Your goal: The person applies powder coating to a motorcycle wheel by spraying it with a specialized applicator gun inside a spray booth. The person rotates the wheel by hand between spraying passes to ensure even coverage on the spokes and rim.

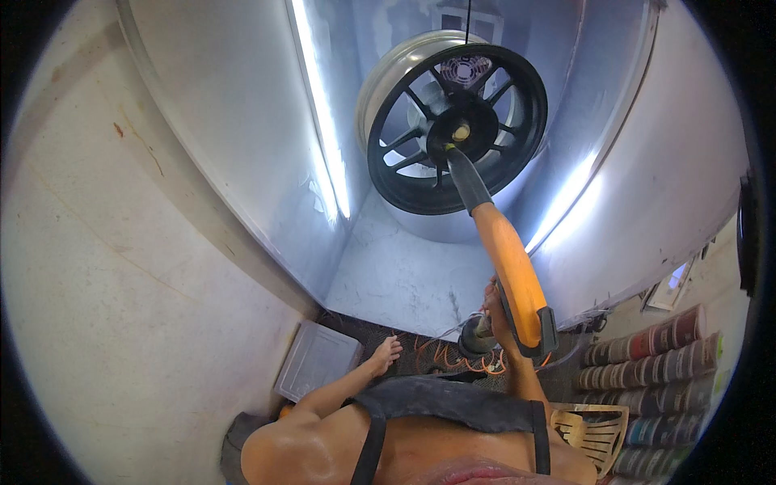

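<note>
My right hand (498, 315) grips the handle of an orange and black spray gun (512, 260), partly hidden behind its body. The gun's long black barrel points up at a black spoked wheel (461, 130), which hangs from a thin dark hook or wire (468, 21). Its yellowish tip overlaps the wheel's hub in view; I cannot tell whether they touch. A pale yellow plug (461, 133) sits in the hub. Low on the left, my left hand (386, 356) holds nothing, its fingers loosely apart, near a grey plastic box (321, 357).
Pale booth walls (254, 121) with bright tube lights (321, 121) flank the wheel. A silvery round rim (388, 79) shows behind it. A coiled orange hose (448, 362) and a dark cylinder (477, 339) lie below. At right are several stacked containers (648, 357) and a slatted wooden chair (591, 430).
</note>
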Demonstrator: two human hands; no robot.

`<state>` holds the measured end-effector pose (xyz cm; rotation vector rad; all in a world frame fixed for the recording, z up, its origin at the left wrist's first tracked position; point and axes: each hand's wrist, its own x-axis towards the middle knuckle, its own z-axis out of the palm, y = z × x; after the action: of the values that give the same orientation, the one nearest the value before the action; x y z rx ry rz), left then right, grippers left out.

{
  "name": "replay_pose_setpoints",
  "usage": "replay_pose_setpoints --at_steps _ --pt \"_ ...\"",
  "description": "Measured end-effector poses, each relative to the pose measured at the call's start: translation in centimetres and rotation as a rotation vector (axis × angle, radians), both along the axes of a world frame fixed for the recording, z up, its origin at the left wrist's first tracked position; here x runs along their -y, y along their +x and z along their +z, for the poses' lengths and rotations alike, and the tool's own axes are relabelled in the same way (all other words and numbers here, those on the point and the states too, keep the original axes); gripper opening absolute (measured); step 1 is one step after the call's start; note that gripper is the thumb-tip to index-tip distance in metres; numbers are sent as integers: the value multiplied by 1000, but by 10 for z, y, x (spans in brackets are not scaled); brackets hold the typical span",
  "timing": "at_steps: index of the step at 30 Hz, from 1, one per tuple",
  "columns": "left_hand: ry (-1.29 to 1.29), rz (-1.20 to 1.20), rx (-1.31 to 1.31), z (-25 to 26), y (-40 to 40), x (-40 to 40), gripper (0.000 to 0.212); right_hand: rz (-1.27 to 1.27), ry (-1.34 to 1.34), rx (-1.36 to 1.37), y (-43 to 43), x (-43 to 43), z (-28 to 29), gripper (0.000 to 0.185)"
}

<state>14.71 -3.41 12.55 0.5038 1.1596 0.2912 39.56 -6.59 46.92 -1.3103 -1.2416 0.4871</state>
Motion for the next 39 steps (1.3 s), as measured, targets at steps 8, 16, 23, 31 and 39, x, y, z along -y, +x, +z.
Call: replay_pose_setpoints --at_steps 8,16,23,31,39 --pt "-23 -28 5 1 3 -4 84 87 -61 -481 7 0 21 22" --pt "-557 471 454 50 21 5 101 100 88 -783 2 7 6 23" --pt "-573 261 1361 91 54 13 110 239 99 -845 -4 17 -2 20" --pt "-373 179 962 132 101 13 102 206 27 -669 6 10 -5 19" --pt "-325 222 629 49 44 5 106 193 77 -559 10 -5 11 15"
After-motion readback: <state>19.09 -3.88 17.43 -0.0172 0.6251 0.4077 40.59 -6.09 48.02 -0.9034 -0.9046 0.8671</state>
